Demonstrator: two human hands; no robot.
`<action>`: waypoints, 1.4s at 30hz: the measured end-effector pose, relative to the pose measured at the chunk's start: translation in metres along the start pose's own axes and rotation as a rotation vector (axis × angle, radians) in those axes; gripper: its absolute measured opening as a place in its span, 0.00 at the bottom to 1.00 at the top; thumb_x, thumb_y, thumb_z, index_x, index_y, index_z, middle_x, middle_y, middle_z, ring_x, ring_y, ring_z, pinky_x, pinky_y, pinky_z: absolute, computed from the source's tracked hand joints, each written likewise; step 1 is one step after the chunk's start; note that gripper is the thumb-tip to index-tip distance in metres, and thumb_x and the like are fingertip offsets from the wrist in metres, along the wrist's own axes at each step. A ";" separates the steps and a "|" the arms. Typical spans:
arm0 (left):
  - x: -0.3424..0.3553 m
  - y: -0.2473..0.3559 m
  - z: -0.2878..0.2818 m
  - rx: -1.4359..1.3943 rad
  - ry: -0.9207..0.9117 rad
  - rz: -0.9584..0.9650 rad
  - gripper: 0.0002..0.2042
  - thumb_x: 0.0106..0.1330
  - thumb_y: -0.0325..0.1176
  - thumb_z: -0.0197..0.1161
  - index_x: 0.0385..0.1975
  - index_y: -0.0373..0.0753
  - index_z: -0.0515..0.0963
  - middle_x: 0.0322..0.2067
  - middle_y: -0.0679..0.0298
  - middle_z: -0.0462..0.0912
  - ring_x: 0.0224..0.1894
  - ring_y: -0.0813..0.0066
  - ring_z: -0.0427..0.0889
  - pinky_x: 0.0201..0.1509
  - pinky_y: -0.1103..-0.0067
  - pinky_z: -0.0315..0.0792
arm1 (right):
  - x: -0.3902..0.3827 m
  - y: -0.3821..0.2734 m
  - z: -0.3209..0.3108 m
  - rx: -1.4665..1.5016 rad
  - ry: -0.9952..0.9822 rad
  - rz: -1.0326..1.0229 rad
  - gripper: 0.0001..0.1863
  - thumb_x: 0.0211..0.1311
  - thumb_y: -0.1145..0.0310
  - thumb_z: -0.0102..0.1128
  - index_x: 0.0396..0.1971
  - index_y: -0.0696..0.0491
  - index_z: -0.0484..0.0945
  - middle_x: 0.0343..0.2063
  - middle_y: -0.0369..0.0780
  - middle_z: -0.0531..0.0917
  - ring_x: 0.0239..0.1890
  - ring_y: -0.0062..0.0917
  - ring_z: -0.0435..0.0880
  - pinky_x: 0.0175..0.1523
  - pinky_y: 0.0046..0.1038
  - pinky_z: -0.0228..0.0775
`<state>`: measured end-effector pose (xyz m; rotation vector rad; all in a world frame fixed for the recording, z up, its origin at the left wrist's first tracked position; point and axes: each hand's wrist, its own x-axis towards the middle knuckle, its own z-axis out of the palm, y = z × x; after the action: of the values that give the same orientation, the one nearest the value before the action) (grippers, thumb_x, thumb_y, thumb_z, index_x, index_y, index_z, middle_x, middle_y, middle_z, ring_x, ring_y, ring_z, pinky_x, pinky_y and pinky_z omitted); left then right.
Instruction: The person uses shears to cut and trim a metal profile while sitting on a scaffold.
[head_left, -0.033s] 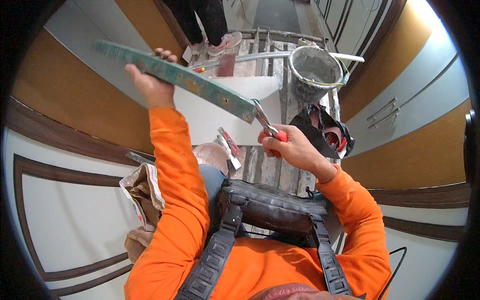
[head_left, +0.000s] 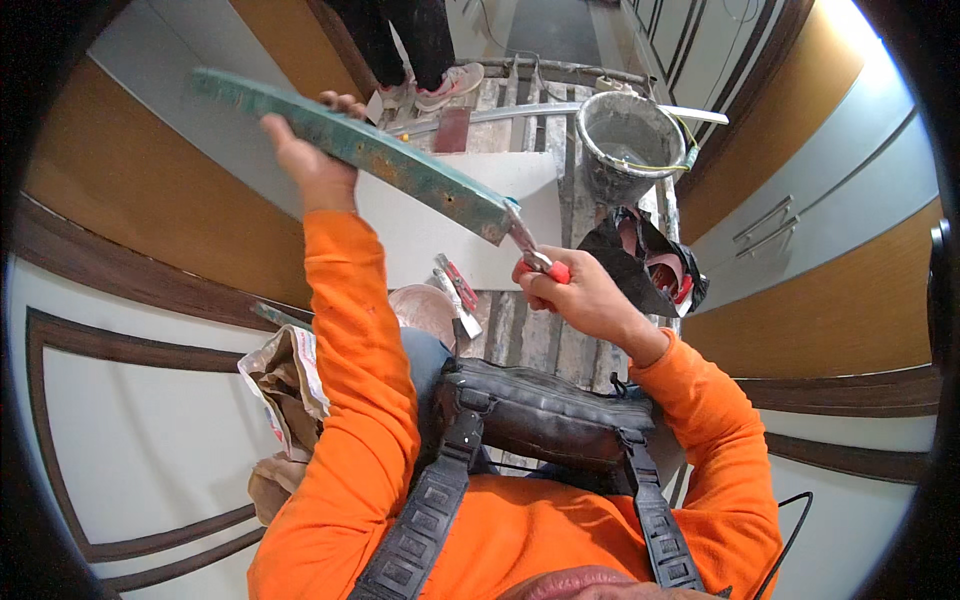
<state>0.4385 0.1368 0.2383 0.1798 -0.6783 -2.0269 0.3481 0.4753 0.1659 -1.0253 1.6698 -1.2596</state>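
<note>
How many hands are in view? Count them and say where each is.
2: the left hand grips the green bar; the right hand holds the red-handled tool at the bar's near end. The standing person's hands are out of frame.

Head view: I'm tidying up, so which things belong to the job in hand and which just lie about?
In use: green bar (left hand), plier-like tool (right hand).
Apparently lying about: bucket, white board, black bag, red tool.
</note>
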 end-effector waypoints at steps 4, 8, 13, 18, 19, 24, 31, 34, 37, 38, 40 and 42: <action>-0.015 -0.047 0.021 0.126 0.023 -0.132 0.30 0.77 0.64 0.35 0.41 0.38 0.68 0.30 0.60 0.75 0.31 0.63 0.78 0.40 0.59 0.76 | -0.001 -0.002 0.008 -0.084 0.075 -0.034 0.15 0.66 0.62 0.59 0.40 0.60 0.80 0.27 0.45 0.82 0.31 0.28 0.79 0.42 0.33 0.72; -0.003 -0.037 -0.004 0.197 0.007 -0.023 0.28 0.76 0.64 0.36 0.43 0.43 0.68 0.29 0.60 0.75 0.31 0.64 0.77 0.39 0.62 0.75 | -0.007 -0.007 0.010 -0.115 -0.030 0.000 0.16 0.64 0.63 0.60 0.45 0.60 0.80 0.32 0.47 0.84 0.36 0.31 0.81 0.48 0.33 0.73; -0.008 -0.038 0.008 0.280 0.015 -0.022 0.26 0.76 0.64 0.41 0.45 0.43 0.67 0.31 0.60 0.76 0.31 0.63 0.79 0.39 0.61 0.78 | -0.003 0.000 0.007 -0.079 -0.108 0.074 0.18 0.63 0.64 0.61 0.47 0.60 0.80 0.34 0.47 0.85 0.40 0.31 0.82 0.52 0.32 0.72; -0.016 -0.048 0.014 0.419 -0.039 0.003 0.29 0.75 0.65 0.42 0.48 0.40 0.68 0.35 0.63 0.77 0.29 0.72 0.81 0.40 0.66 0.82 | -0.002 -0.002 0.011 -0.039 -0.113 0.066 0.18 0.63 0.63 0.61 0.47 0.61 0.79 0.36 0.46 0.84 0.41 0.29 0.81 0.52 0.31 0.71; -0.017 -0.048 0.014 0.430 -0.029 -0.010 0.30 0.75 0.65 0.42 0.48 0.39 0.68 0.35 0.63 0.77 0.29 0.72 0.81 0.40 0.67 0.82 | 0.000 -0.001 0.011 -0.037 -0.115 0.070 0.18 0.63 0.63 0.61 0.47 0.61 0.79 0.36 0.45 0.85 0.41 0.29 0.81 0.52 0.31 0.71; -0.010 -0.051 0.006 0.429 0.019 -0.071 0.29 0.76 0.63 0.42 0.51 0.39 0.67 0.35 0.62 0.79 0.28 0.72 0.81 0.38 0.66 0.82 | 0.002 -0.002 0.012 0.053 -0.121 0.098 0.18 0.63 0.65 0.61 0.49 0.60 0.79 0.38 0.43 0.85 0.42 0.28 0.81 0.53 0.30 0.71; -0.011 -0.056 0.012 0.437 0.123 -0.021 0.27 0.75 0.61 0.48 0.43 0.38 0.71 0.30 0.61 0.79 0.26 0.69 0.79 0.34 0.65 0.81 | 0.004 0.000 0.010 0.055 -0.108 0.042 0.19 0.64 0.66 0.61 0.51 0.61 0.78 0.40 0.41 0.84 0.45 0.26 0.80 0.55 0.29 0.70; -0.018 -0.055 0.022 0.460 0.149 -0.017 0.28 0.73 0.63 0.49 0.38 0.37 0.73 0.28 0.61 0.78 0.26 0.67 0.79 0.34 0.66 0.80 | 0.004 0.001 0.012 0.102 -0.149 0.066 0.19 0.65 0.66 0.61 0.51 0.61 0.77 0.40 0.39 0.84 0.45 0.24 0.79 0.55 0.28 0.70; -0.019 -0.054 0.021 0.465 0.154 -0.007 0.28 0.73 0.63 0.50 0.38 0.37 0.73 0.29 0.61 0.79 0.26 0.68 0.79 0.34 0.66 0.80 | 0.003 -0.001 0.011 0.245 -0.216 0.082 0.19 0.65 0.68 0.60 0.53 0.60 0.76 0.40 0.37 0.82 0.42 0.21 0.78 0.51 0.26 0.70; -0.018 -0.053 0.020 0.459 0.155 -0.004 0.28 0.73 0.62 0.50 0.38 0.37 0.73 0.29 0.61 0.80 0.26 0.68 0.80 0.34 0.66 0.80 | 0.003 -0.001 0.010 0.306 -0.241 0.085 0.19 0.65 0.69 0.59 0.54 0.59 0.76 0.39 0.36 0.81 0.41 0.20 0.77 0.50 0.25 0.70; -0.016 -0.052 0.017 0.425 0.129 -0.008 0.27 0.73 0.62 0.51 0.38 0.38 0.73 0.30 0.61 0.80 0.27 0.68 0.80 0.35 0.66 0.80 | 0.004 0.003 0.009 0.278 -0.212 0.074 0.18 0.65 0.67 0.60 0.52 0.59 0.77 0.39 0.35 0.82 0.42 0.19 0.77 0.50 0.24 0.70; -0.011 -0.050 0.012 0.421 0.106 -0.018 0.27 0.73 0.61 0.52 0.40 0.38 0.73 0.31 0.61 0.80 0.27 0.68 0.80 0.35 0.66 0.81 | 0.004 0.004 0.010 0.239 -0.198 0.068 0.18 0.65 0.66 0.60 0.51 0.59 0.78 0.39 0.35 0.82 0.41 0.18 0.77 0.50 0.24 0.70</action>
<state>0.4026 0.1703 0.2202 0.5365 -1.0310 -1.8548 0.3548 0.4691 0.1594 -0.9087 1.3568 -1.2365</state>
